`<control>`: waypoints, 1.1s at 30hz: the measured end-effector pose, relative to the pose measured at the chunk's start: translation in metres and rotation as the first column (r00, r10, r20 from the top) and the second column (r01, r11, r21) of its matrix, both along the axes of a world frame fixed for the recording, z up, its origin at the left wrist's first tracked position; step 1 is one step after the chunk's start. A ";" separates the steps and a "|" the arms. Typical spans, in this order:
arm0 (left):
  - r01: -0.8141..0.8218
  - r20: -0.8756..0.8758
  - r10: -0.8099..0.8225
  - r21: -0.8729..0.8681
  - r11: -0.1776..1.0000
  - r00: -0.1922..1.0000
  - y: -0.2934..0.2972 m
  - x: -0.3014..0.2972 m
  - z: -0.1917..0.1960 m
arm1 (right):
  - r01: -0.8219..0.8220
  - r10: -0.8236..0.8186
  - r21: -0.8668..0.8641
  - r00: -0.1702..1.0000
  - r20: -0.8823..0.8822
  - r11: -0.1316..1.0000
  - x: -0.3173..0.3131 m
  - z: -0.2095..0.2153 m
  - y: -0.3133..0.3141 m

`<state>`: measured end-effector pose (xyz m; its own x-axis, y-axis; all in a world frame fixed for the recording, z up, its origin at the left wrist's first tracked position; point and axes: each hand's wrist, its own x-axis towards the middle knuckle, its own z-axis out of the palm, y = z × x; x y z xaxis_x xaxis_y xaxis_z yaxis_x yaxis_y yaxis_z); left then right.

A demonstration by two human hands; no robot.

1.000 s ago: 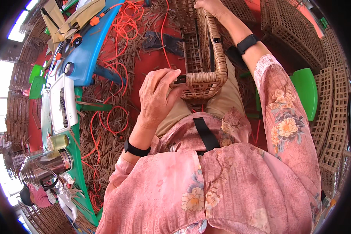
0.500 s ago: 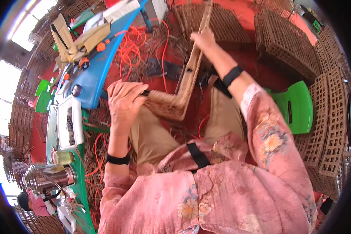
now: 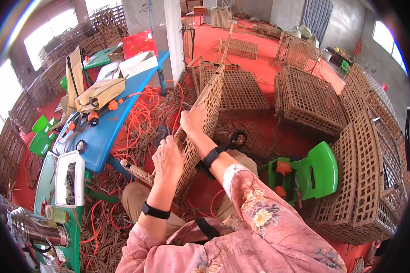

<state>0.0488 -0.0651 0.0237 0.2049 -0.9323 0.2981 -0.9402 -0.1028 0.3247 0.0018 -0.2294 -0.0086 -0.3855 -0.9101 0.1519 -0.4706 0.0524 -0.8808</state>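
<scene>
Between my knees stands a woven lattice basket (image 3: pixel 210 102), tilted up so that one face shows edge-on and its wrapped rim (image 3: pixel 139 174) reaches out at the lower left. My right hand (image 3: pixel 194 119) is closed over the basket's upper edge. Lower and to the left, my left hand (image 3: pixel 167 157) is closed close to the same edge, its fingertips curled together. What lies within those left fingers is hidden from view.
At left, a blue table (image 3: pixel 105 132) carries cloth tool bags, orange-black tools and a white box (image 3: pixel 139 64). On a green table stands a white tray (image 3: pixel 69 179). A green chair (image 3: pixel 322 170) holds an orange-black power tool (image 3: pixel 282 175). Woven crates (image 3: pixel 312 98) and scattered strips surround me.
The basket has swung round and now shows its lattice face. My right hand has come down and left along it, my left hand down and right. The view has lifted toward the far room.
</scene>
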 end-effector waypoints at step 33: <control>0.275 -0.055 -0.290 -0.186 0.943 0.955 0.013 0.124 0.002 | -0.338 0.436 -0.306 0.434 0.789 0.890 -0.459 -0.089 -0.104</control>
<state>0.1730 -0.0519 0.0260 -0.0294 -0.8902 0.4546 -0.8923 0.2284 0.3894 -0.4573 -0.3332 -0.0976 0.0141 -0.9984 0.0551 0.5136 -0.0400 -0.8571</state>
